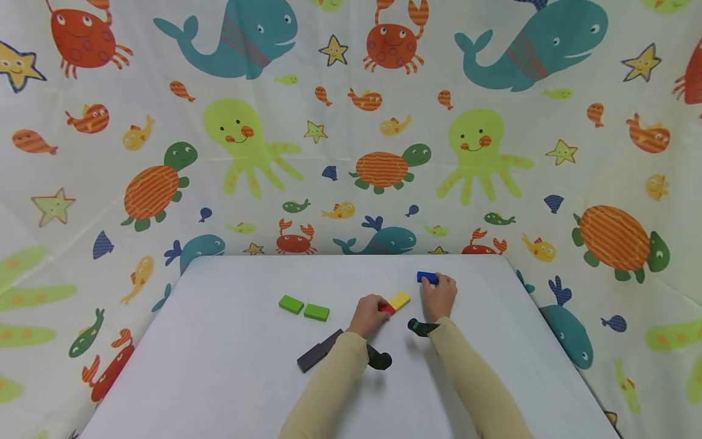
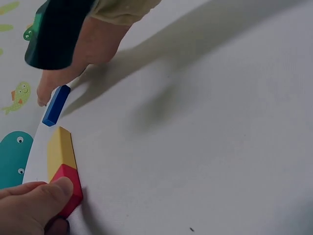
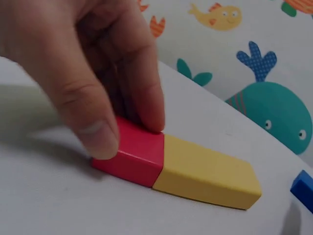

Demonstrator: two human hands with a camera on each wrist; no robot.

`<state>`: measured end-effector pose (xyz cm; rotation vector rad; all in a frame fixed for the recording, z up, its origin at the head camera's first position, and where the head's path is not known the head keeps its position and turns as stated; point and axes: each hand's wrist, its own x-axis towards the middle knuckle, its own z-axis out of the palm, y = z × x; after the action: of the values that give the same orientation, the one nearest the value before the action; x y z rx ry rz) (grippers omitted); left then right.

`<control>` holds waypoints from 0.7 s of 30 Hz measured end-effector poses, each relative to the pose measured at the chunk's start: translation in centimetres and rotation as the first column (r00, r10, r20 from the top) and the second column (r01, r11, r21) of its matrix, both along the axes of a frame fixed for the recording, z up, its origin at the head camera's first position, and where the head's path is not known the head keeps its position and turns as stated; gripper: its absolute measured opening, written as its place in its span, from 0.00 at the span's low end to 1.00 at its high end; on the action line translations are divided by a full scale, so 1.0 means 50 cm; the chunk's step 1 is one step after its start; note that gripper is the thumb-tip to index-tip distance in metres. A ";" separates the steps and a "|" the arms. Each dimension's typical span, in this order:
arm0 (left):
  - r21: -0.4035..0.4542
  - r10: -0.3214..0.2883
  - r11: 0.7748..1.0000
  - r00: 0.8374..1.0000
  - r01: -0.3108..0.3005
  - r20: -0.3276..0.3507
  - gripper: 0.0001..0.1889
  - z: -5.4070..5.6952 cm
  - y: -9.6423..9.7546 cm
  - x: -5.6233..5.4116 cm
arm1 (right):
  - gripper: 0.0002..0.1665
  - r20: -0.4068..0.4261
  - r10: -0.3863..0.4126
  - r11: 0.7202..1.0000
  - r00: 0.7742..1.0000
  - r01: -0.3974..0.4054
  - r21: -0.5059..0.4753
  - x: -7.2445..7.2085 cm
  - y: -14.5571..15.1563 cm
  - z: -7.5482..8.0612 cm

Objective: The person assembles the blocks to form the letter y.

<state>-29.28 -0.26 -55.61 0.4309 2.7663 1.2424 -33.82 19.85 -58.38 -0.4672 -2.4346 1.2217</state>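
Note:
My left hand pinches a red block between thumb and fingers, low on the white table. One end of the red block meets the end of a yellow block, forming a straight line. Farther right, my right hand holds a blue block by its right part, near the table's back edge. The left wrist view shows the blue block beyond the yellow one, with a gap between them. Only an end of the blue block shows in the right wrist view.
Two green blocks lie apart to the left of my left hand. Dark grey blocks lie end to end beside the left forearm, partly covered by the sleeve. A sea-animal cloth hangs behind the table.

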 end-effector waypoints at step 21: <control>0.027 0.008 1.000 0.999 -0.009 0.036 0.12 0.008 0.000 0.007 | 0.37 0.231 -0.027 0.996 0.972 0.006 0.093 -0.014 -0.018 0.032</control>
<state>-28.91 -0.27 -55.22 0.3950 2.7270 1.2780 -34.51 18.94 -56.76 -0.6345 -2.6627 1.0963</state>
